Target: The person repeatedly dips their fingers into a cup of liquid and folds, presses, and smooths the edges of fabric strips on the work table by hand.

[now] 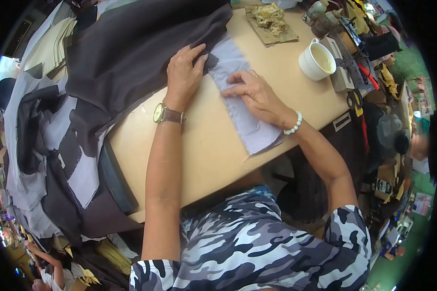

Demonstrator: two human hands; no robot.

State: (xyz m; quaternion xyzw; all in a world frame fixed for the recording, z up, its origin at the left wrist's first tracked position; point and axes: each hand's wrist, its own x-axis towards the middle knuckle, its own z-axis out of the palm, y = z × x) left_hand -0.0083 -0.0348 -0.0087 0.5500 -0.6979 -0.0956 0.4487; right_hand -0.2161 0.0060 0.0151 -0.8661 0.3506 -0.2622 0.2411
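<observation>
My left hand (pixel 184 72) lies on the lower edge of a large dark cloth (pixel 145 43), its fingers stretched out and thumb apart. From under that cloth a long pale lavender fabric strip (pixel 243 119) runs down to the table's near edge. My right hand (pixel 260 97) is on the strip with bent fingers, thumb and finger at the strip's left edge. Its palm side is hidden.
The tan table (pixel 199 140) carries a white mug (pixel 317 60) of pale contents, a board with a yellowish lump (pixel 272 23), bottles (pixel 316 13) and scissors (pixel 355 103) at right. Layered dark and pale fabric (pixel 39 136) hangs at left. Another person (pixel 56 271) is at lower left.
</observation>
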